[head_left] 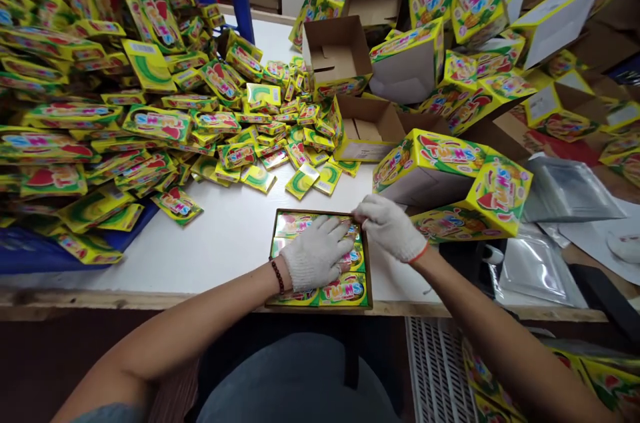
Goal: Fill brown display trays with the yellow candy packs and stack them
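A shallow cardboard box (371, 279) sits at the table's front edge, filled with rows of small yellow-green "TWINS" packs (345, 291). My left hand (316, 255), in a white knit glove, lies flat across the packs with its fingers stretched out and hides some of them. At the box's far right corner is my gloved right hand (393, 229), its fingers curled and pinched together at the rim. Loose small packs (303, 181) are scattered on the white table (235, 236) just beyond the box.
A big heap of small packs (160, 123) spills from a blue crate (140, 229) on the left. Open display boxes (440, 163) are piled at the back right. Clear plastic bags (540, 269) lie on the right. A white perforated basket (440, 369) stands below the table edge.
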`<act>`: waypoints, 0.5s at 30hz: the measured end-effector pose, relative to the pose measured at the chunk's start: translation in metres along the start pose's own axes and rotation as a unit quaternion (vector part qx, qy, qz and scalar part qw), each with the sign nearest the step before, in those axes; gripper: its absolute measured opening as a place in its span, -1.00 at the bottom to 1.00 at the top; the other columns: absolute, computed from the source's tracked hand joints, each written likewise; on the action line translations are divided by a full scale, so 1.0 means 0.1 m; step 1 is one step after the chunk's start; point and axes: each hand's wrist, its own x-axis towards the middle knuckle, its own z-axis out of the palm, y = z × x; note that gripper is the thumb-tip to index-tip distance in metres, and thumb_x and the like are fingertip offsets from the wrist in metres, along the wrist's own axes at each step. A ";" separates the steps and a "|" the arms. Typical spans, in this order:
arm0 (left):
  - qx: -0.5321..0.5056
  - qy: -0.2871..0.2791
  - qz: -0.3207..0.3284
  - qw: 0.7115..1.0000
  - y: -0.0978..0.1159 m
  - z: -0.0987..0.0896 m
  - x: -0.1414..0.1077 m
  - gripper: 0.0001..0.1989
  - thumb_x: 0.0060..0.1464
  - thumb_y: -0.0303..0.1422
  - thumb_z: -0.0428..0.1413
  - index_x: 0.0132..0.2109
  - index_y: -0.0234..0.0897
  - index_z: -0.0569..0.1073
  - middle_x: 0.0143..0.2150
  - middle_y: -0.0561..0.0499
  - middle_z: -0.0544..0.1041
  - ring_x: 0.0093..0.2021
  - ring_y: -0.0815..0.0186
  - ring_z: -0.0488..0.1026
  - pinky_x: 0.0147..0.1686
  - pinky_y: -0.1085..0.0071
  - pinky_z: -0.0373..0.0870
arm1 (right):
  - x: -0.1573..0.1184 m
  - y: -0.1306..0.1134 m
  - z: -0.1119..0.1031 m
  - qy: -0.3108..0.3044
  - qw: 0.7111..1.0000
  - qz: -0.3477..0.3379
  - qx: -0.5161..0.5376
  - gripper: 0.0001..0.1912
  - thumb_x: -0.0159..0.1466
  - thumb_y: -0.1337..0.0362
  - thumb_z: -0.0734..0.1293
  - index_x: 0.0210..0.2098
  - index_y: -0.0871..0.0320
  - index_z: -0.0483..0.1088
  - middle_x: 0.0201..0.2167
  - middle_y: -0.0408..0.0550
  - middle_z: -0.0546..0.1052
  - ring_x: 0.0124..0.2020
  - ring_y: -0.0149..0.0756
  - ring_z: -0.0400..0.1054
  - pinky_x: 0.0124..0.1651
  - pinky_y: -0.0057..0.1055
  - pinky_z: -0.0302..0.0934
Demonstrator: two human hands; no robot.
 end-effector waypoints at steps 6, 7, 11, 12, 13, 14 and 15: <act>-0.080 0.028 0.004 0.996 -0.05 -0.10 -0.01 -0.72 0.19 -0.17 0.11 -0.15 -0.33 0.49 -0.09 -0.17 0.51 -0.06 0.11 0.42 -0.02 0.19 0.36 | 0.74 -0.04 0.06 -0.038 0.995 -0.043 -0.080 -0.71 0.29 0.46 0.18 -0.16 0.21 0.52 -0.19 0.09 0.50 -0.20 -0.21 0.35 -0.16 -0.37 0.18; -0.104 0.055 -0.007 0.993 -0.14 -0.13 -0.05 -0.77 0.22 -0.22 0.07 -0.17 -0.31 0.49 -0.12 -0.13 0.52 -0.10 0.16 0.43 -0.05 0.24 0.37 | 0.88 -0.08 0.12 -0.074 0.990 -0.064 -0.104 -0.74 0.31 0.42 0.20 -0.16 0.21 0.52 -0.17 0.11 0.50 -0.17 -0.19 0.35 -0.14 -0.36 0.18; -0.055 0.181 -0.184 0.965 -0.80 -0.20 -0.33 -0.77 0.18 -0.52 -0.05 -0.15 -0.30 0.48 -0.17 -0.11 0.52 -0.13 0.21 0.41 -0.11 0.29 0.36 | 1.27 -0.19 0.37 -0.156 0.957 -0.132 -0.206 -0.65 0.35 0.37 0.20 0.08 0.12 0.45 0.10 0.19 0.44 0.14 0.04 0.26 0.07 -0.14 0.14; -0.010 0.173 -0.216 0.961 -1.00 -0.21 -0.40 -0.76 0.16 -0.55 -0.05 -0.15 -0.31 0.49 -0.16 -0.13 0.52 -0.12 0.18 0.40 -0.11 0.26 0.35 | 1.32 -0.19 0.42 -0.166 0.950 -0.135 -0.226 -0.59 0.35 0.39 0.18 0.16 0.09 0.39 0.16 0.20 0.39 0.20 0.07 0.22 0.10 -0.09 0.12; 0.040 0.148 -0.232 0.961 -1.20 -0.22 -0.47 -0.75 0.15 -0.56 -0.05 -0.14 -0.32 0.50 -0.15 -0.16 0.52 -0.11 0.15 0.39 -0.09 0.23 0.34 | 1.34 -0.19 0.47 -0.176 0.945 -0.132 -0.240 -0.54 0.35 0.41 0.16 0.21 0.08 0.34 0.20 0.21 0.36 0.21 0.08 0.22 0.10 -0.08 0.13; 0.091 0.115 -0.234 0.961 -1.38 -0.22 -0.52 -0.74 0.16 -0.56 -0.05 -0.13 -0.33 0.50 -0.13 -0.19 0.52 -0.09 0.12 0.38 -0.06 0.18 0.32 | 1.34 -0.18 0.51 -0.188 0.942 -0.126 -0.249 -0.53 0.35 0.42 0.15 0.23 0.10 0.31 0.20 0.23 0.36 0.18 0.07 0.26 0.08 -0.09 0.14; 0.137 0.082 -0.228 0.960 -1.53 -0.23 -0.56 -0.73 0.17 -0.55 -0.05 -0.10 -0.33 0.51 -0.12 -0.22 0.51 -0.06 0.08 0.37 -0.01 0.13 0.28 | 1.33 -0.16 0.54 -0.202 0.938 -0.120 -0.253 -0.54 0.36 0.42 0.15 0.22 0.13 0.31 0.17 0.24 0.39 0.12 0.04 0.32 0.05 -0.12 0.17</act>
